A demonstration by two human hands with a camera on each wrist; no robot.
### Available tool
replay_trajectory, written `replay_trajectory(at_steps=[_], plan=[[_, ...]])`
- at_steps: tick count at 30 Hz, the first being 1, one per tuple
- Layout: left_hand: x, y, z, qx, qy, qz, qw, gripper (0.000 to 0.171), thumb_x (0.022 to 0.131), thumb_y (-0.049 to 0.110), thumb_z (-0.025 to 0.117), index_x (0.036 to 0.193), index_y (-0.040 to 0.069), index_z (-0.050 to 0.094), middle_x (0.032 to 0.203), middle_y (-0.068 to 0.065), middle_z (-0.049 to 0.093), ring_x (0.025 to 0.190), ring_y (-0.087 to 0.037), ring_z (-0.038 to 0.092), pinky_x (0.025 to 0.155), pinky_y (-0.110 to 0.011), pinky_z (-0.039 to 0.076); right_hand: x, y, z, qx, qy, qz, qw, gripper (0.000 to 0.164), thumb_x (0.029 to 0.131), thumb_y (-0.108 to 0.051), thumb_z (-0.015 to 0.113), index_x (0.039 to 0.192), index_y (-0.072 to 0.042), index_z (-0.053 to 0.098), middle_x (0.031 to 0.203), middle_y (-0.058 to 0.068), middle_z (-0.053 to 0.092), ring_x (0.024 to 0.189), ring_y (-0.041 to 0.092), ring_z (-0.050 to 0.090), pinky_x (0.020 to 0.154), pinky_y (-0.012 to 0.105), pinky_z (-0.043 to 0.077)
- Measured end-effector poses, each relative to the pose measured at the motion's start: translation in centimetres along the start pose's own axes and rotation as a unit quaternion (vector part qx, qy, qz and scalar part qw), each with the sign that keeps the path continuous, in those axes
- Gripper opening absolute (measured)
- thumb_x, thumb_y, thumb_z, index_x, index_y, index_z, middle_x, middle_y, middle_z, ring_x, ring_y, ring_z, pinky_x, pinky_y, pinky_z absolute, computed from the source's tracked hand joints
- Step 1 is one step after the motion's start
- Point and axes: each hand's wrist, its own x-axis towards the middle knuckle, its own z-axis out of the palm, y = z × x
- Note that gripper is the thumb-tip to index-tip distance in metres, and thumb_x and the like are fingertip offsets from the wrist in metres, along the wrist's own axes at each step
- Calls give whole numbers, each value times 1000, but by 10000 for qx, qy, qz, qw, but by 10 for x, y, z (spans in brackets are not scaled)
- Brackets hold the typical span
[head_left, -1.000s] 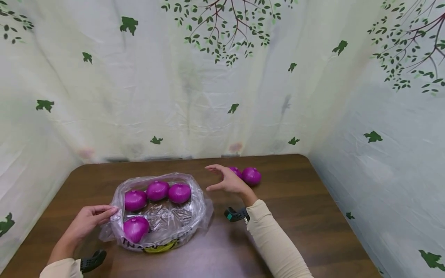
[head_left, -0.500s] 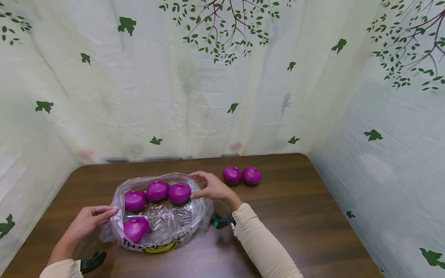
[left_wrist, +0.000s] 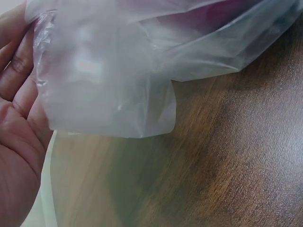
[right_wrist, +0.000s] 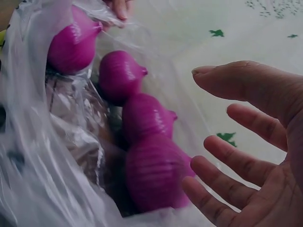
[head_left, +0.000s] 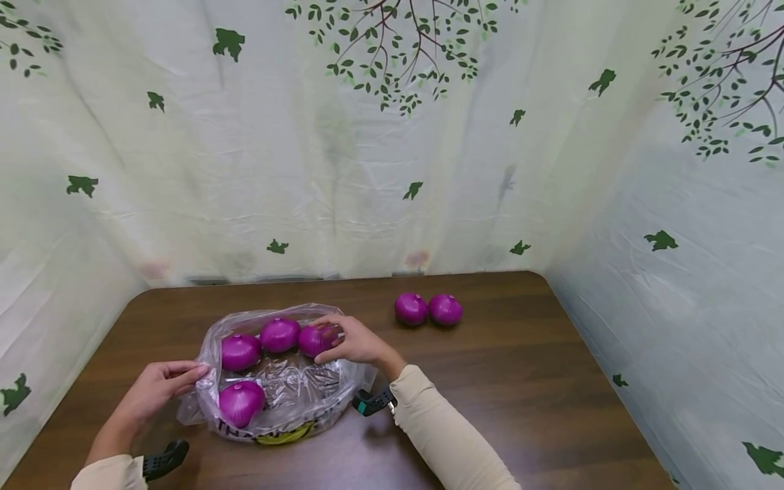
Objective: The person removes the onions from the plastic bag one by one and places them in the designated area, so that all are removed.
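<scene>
A clear plastic bag with black and yellow print lies with its mouth spread wide, holding several purple onions. My left hand pinches the bag's left rim between thumb and fingers; the left wrist view shows the plastic hanging beside the palm. Over the right side of the bag, my right hand has its fingers spread close to the rightmost onion, partly covering it. From the right wrist, that onion appears beside the fingertips, and the hand is not closed round it.
Two more purple onions, one beside the other, sit on the brown wooden table behind and right of the bag. A pale curtain with leaf patterns surrounds the table's back and sides.
My right hand has moved left from the two loose onions, across the bag's right rim to the rightmost onion inside. The left hand has stayed on the rim.
</scene>
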Motion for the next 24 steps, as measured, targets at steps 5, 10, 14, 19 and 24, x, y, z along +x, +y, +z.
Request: replay_trajectory(at_steps=[5,10,14,19,24], plan=[[0,0,1,-70,6,53,10000,41,97,24,60,112,-14,63,97,5,67,84,-4,64,75,-20,52,8,1,13,172,-98,-17,9998,56,77,2,77,129,5,54,124,24,57,113,34,58,88,28,51],[0,0,2,-62,34,88,9999,40,96,23,61,111,-14,64,95,6,67,84,-3,64,74,-20,52,14,-1,27,-81,-240,96,9996,55,76,2,78,126,4,56,122,24,58,113,33,57,90,30,50],[0,1,3,-75,29,108,9999,39,96,23,61,110,-14,64,94,8,67,83,-4,64,74,-19,52,18,-4,36,-389,-393,145,9984,55,76,-2,79,127,0,58,125,19,58,113,29,58,91,27,49],[-1,1,2,-64,52,84,9999,39,96,23,61,109,-13,64,93,9,67,82,-3,63,74,-20,53,25,-8,48,-676,-519,52,9964,57,77,-7,81,129,-2,58,126,14,59,112,22,59,88,21,48],[-1,2,2,-6,75,-4,10000,41,96,25,61,111,-13,64,95,7,67,83,-3,63,74,-19,52,29,-12,59,-816,-644,-133,9945,54,78,-6,80,127,0,58,125,14,60,113,20,58,93,21,46]])
